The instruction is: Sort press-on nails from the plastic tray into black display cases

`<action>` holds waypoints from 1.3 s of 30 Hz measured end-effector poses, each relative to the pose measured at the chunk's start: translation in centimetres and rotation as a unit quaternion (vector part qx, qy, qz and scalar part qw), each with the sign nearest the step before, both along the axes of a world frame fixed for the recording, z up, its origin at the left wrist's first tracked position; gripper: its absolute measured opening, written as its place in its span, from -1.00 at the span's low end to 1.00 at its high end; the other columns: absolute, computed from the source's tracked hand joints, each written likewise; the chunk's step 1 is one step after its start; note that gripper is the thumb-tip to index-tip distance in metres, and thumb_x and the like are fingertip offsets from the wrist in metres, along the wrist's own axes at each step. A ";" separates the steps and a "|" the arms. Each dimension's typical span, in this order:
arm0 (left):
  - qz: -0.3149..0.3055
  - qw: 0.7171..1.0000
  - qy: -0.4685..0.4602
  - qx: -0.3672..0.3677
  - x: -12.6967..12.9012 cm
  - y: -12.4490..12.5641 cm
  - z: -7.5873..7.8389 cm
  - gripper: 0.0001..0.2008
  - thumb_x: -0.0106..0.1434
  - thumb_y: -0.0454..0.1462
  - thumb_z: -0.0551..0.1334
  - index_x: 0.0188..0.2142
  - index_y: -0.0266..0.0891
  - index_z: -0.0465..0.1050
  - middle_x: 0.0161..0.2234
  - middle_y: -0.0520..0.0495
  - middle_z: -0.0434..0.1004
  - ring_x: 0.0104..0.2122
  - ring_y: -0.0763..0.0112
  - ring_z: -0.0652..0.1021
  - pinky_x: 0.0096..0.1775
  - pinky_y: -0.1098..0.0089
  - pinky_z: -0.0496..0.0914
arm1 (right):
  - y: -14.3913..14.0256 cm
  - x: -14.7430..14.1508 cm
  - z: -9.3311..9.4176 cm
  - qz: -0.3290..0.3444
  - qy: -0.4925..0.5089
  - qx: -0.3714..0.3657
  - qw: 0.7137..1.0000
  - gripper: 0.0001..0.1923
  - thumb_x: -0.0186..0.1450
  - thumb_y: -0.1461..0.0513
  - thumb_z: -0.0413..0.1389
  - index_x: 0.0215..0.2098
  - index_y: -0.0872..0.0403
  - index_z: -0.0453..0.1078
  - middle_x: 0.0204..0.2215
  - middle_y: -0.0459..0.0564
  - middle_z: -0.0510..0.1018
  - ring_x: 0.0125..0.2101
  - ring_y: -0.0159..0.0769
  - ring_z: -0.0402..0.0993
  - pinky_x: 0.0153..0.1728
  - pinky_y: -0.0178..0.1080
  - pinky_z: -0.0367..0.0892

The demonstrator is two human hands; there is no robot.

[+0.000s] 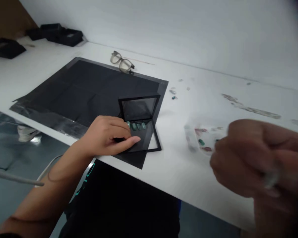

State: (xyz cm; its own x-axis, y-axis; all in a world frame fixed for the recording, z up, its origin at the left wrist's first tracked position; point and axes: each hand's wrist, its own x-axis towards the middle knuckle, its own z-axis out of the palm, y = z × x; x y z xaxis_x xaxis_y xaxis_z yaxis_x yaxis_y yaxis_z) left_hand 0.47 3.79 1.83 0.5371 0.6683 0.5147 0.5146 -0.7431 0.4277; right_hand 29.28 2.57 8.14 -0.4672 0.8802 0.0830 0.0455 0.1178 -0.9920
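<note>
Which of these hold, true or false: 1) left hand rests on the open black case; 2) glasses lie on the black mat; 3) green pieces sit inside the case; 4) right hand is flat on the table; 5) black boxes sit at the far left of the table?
1) True: the left hand rests on the near side of the open black case.
2) False: the glasses lie on the white table, just beyond the black mat.
3) True: a row of green pieces sits in the case.
4) False: the right hand is raised, blurred and curled; its grip cannot be told.
5) True: black boxes sit there.
</note>
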 end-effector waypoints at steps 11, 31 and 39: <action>-0.010 1.000 -0.008 0.015 -0.2 -0.2 -0.4 -0.53 0.35 -0.20 0.25 -0.69 -0.24 0.39 -0.60 0.04 0.49 -0.59 0.55 0.44 -0.48 0.42 0.26 | 1.7 -5.4 -5.8 -0.060 -0.239 0.035 0.968 -0.77 0.44 0.08 0.04 -0.33 0.03 0.32 -0.59 -0.17 0.27 -0.62 -0.46 0.11 -0.65 -0.36 0.06; -0.024 1.000 0.005 -0.019 -0.5 -0.3 -0.3 -0.55 0.37 -0.14 0.21 -0.65 -0.22 0.42 -0.60 0.03 0.47 -0.56 0.52 0.46 -0.47 0.42 0.25 | 3.2 -6.0 -6.9 -0.110 -0.262 0.088 0.955 -0.81 0.30 0.09 0.24 -0.25 0.03 0.44 -0.65 -0.23 0.20 -0.63 -0.45 0.11 -0.58 -0.31 0.07; -0.026 0.999 0.009 -0.022 -0.4 -0.3 -0.1 -0.56 0.36 -0.17 0.22 -0.65 -0.23 0.39 -0.60 0.02 0.48 -0.57 0.51 0.46 -0.45 0.43 0.28 | 3.3 -5.9 -7.1 -0.096 -0.277 0.099 0.951 -0.84 0.31 0.11 0.22 -0.24 0.03 0.46 -0.66 -0.24 0.21 -0.63 -0.45 0.12 -0.55 -0.29 0.09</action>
